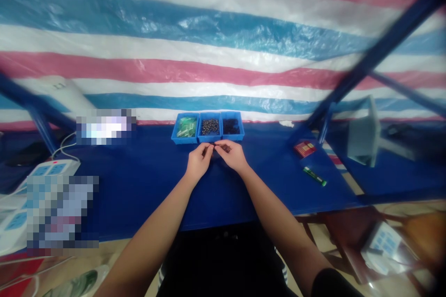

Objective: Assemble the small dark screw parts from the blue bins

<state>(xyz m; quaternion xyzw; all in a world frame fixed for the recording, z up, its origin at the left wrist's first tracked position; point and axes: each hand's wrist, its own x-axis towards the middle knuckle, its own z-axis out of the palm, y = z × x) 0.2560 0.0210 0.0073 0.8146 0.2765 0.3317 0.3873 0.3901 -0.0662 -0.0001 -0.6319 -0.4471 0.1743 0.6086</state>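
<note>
My left hand (200, 161) and my right hand (232, 154) meet at the fingertips just in front of three small blue bins. Both are closed in a pinch around something small and dark, too tiny to name. The left bin (174, 137) contains green and clear pieces that look like plastic packets. Small brassy and dark metal parts (210, 126) fill the middle bin (209, 139). In the right bin (238, 138) lie black pieces (230, 126) whose kind I cannot make out.
A white power strip (66, 167) with cables runs along the left side of the blue table (139, 195). Red box (304, 148) and green packet (315, 176) lie at the right. Blue metal beams (348, 79) slant on both sides before a striped sheet (209, 69).
</note>
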